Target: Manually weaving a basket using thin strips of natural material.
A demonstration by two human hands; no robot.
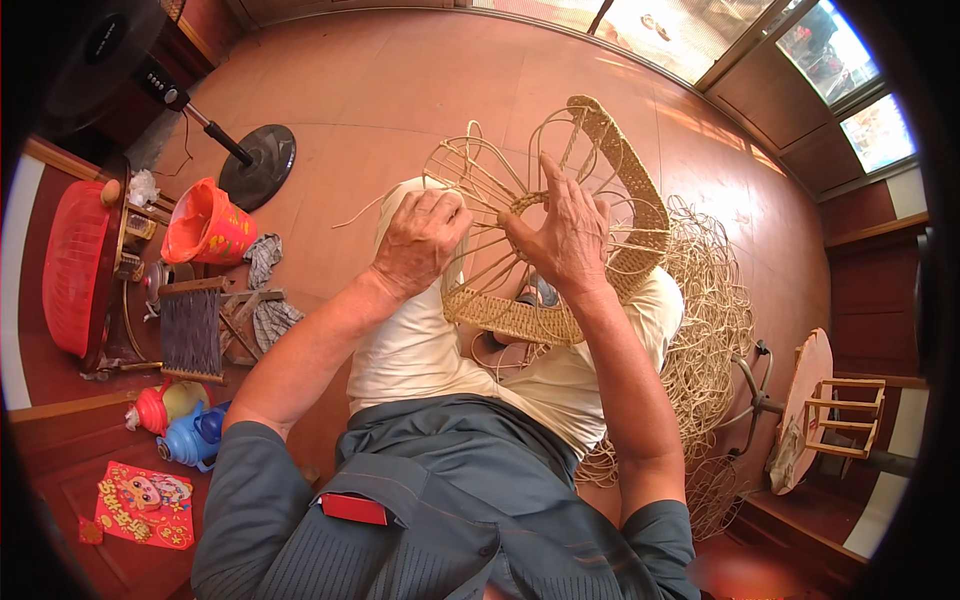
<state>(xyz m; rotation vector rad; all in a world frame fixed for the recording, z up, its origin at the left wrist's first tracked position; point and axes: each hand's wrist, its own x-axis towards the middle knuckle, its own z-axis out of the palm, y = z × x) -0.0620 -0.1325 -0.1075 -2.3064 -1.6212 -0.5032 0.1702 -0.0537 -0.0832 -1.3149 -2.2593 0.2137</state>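
A round piece woven from straw cord [516, 312] rests across my lap, with a braided band along part of its edge and loose cords looped around a small central ring. My left hand [425, 240] is closed at its left side, fingers curled around a straw cord [362, 212] whose free end sticks out to the left. Over the central ring lies my right hand [568, 225], its index finger stretched out and its thumb spread apart from it. The palm side of both hands is hidden.
A big tangle of straw cord [705, 310] lies on the floor by my right leg. On the left are a standing fan [262, 165], a red bucket [215, 225], a folding stool [192, 330] and a blue flask [190, 437]. A round stool [805, 410] lies tipped at right.
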